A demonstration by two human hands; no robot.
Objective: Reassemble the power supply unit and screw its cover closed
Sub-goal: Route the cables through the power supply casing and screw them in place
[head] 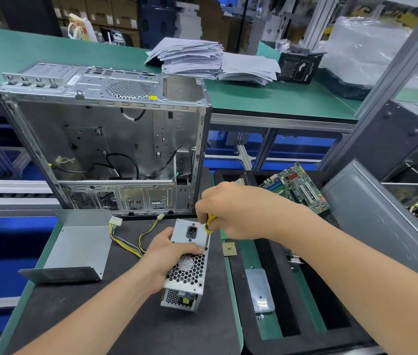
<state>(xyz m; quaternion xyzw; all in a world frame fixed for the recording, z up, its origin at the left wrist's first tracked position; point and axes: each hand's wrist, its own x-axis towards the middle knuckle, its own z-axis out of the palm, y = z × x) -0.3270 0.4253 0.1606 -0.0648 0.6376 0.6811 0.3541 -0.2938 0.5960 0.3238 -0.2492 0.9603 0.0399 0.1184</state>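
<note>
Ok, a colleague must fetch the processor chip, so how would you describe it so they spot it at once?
Find the big open metal computer case, then look down to the grey power supply in front of it. Just right of that box lies the chip, at the mat's green edge. It is a small, flat, gold-brown square, unlike the big green circuit board farther back.

Brightness: bright, even white light from above.
Shadows: soft, faint on the black foam mat [190,334] beneath my left hand [164,254] gripping the silver perforated metal power supply box [190,271].
Glare: dull sheen inside the open grey steel computer case [126,139]; clear plastic bags [366,47] wash out white.
Focus: crisp at my right hand [233,211] holding the yellow-handled screwdriver [210,222]; far brown cartons [110,11] soft.
Distortion: wide-angle; the grey aluminium post [402,57] leans at the right edge.
</note>
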